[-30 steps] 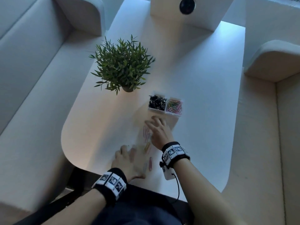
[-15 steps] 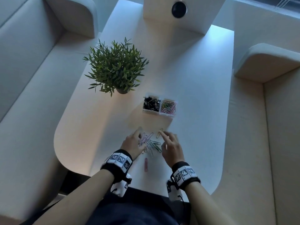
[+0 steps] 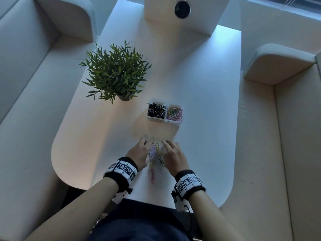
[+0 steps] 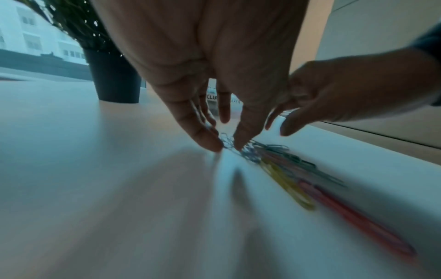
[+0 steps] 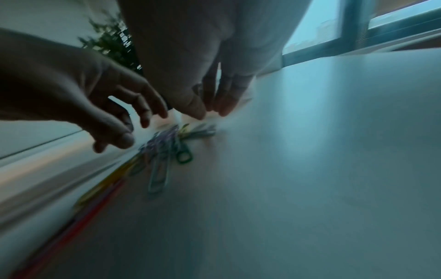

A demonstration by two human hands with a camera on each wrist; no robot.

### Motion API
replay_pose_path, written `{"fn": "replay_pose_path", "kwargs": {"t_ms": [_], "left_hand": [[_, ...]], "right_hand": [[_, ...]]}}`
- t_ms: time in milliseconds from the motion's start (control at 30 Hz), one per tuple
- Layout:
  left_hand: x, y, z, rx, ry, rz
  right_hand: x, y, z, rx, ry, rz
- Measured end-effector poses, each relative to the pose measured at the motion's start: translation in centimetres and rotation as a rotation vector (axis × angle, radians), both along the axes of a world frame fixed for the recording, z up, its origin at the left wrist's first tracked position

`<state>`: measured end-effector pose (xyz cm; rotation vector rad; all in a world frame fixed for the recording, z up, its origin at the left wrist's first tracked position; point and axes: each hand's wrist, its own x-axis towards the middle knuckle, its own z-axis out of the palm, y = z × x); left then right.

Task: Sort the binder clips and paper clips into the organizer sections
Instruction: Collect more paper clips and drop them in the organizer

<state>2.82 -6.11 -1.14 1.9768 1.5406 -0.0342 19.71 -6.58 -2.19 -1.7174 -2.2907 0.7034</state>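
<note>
A loose pile of coloured paper clips [image 3: 157, 153] [image 4: 274, 156] [image 5: 164, 149] lies on the white table [image 3: 199, 101] between my two hands. My left hand [image 3: 145, 148] [image 4: 224, 145] points its straight fingers down, and the fingertips touch the pile's left end. My right hand [image 3: 166, 148] [image 5: 210, 113] reaches in from the right with spread fingers, its tips at the pile's far end. A pink clip [image 3: 152, 176] lies apart, nearer to me. Beyond the pile, the white organizer [image 3: 164, 121] holds black binder clips [image 3: 156, 110] in its left section and coloured paper clips [image 3: 174, 113] in its right.
A potted green plant [image 3: 114, 70] stands left of the organizer. The table's rounded front edge [image 3: 173, 205] runs just behind my wrists. Cushioned benches [image 3: 31, 101] flank the table on both sides. A white block with a round black opening [image 3: 182, 6] stands at the far end.
Both hands have closed in on the paper clips from either side. The scattered clips are now pushed into a tighter pile between the fingers.
</note>
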Motion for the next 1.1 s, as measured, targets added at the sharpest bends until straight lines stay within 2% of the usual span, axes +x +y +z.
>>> {"fn": "replay_pose_path", "kwargs": {"t_ms": [100,200,267,400,467,567,733,833,933,1033,1100], "left_hand": [[-0.6,0.8,0.3,0.120,0.046,-0.122],[-0.6,1.9,-0.2,0.203,0.153,-0.493],[-0.3,2.7,0.0,0.225,0.181,-0.630],[-0.1,3.9,0.8,0.273,0.208,-0.732],[-0.4,4.3,0.2,0.281,0.224,-0.694],[-1.2,4.8,-1.3,0.210,0.186,-0.544],[-1.3,4.2,0.6,0.083,0.148,-0.304],[-1.8,4.2,0.7,0.015,0.115,-0.234],[-2.1,4.1,0.5,-0.036,0.082,-0.197],[-1.9,3.6,0.5,-0.024,0.039,-0.184],[-1.9,3.4,0.6,-0.006,0.009,-0.179]], "right_hand": [[1.2,-2.7,0.7,-0.104,-0.083,-0.174],[-0.2,-5.8,0.7,-0.218,-0.221,-0.134],[-1.6,-6.6,0.1,-0.187,-0.259,-0.138],[-2.6,-5.2,-0.4,-0.059,-0.141,-0.223],[-2.3,-4.4,-0.6,-0.057,-0.107,-0.201],[-1.7,-3.4,-1.0,-0.043,-0.104,-0.195],[-0.5,-2.5,-1.2,-0.018,0.008,-0.264],[0.3,-1.7,0.6,0.017,0.159,-0.364],[1.5,1.8,3.4,0.121,0.252,-0.444],[2.5,7.5,5.5,0.194,0.187,-0.440],[2.2,10.8,6.1,0.148,0.082,-0.387]]}}
